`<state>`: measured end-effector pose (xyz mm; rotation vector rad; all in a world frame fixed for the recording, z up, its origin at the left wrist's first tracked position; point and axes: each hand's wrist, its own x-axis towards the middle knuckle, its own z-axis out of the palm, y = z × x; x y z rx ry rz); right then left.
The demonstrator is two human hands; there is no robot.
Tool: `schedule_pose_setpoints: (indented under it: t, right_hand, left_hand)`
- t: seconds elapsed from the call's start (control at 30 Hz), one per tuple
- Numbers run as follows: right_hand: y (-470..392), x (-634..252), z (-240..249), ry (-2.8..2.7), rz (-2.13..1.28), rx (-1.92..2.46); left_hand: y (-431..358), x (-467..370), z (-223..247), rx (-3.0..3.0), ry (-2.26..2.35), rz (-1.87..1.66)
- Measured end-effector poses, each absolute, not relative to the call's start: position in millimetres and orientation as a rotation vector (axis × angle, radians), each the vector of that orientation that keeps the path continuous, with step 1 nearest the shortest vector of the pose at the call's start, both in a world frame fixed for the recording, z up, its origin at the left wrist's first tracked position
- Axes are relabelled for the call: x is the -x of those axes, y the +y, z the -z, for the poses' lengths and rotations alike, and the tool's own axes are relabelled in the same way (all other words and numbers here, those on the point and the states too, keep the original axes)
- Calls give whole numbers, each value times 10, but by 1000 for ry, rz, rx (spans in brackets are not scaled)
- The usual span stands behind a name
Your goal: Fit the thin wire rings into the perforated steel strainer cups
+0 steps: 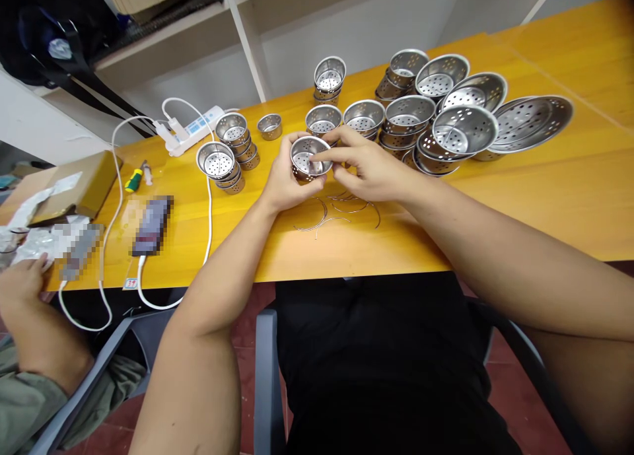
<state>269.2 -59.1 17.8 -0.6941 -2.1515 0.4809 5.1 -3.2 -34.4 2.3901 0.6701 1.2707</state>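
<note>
A small perforated metal cup (303, 166) is tilted toward me above the front part of the table. My left hand (281, 181) wraps round its left side, with the thumb under the front. From the right, my right hand (369, 168) closes on the rim; its index finger reaches inside the cup and the thumb lies near the right wall. Whether a bit of wire is under that fingertip, I cannot tell. Several thin curved wires (324, 212) lie on the table just below the hands.
Stacks of perforated cups (364, 118) and wider bowls (465, 131) stand behind and right, with more cup stacks (218, 161) at left. A power strip (195, 131), a phone (152, 225), a screwdriver (133, 180) and a carton (74, 184) lie left. Another person's hand (22, 280) rests there.
</note>
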Motion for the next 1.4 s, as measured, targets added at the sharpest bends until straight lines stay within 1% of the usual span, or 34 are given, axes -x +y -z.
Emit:
schedule_pose_setpoints:
  t: [0.3, 0.67, 0.93, 1.4]
  right_hand:
    - [-608, -2675, -124, -2159, -566, 689]
    - [-611, -2657, -134, -2136, -503, 690]
    - [-667, -2673, -226, -2078, -517, 724]
    - [-654, -2701, -222, -2007, -592, 744]
  left_hand:
    - [-69, -75, 310, -2374, 624, -1295]
    - [-11, -8, 351, -2336, 605, -1302]
    - [-9, 23, 323, -2338, 663, -1320]
    - [-10, 52, 298, -2390, 692, -1227]
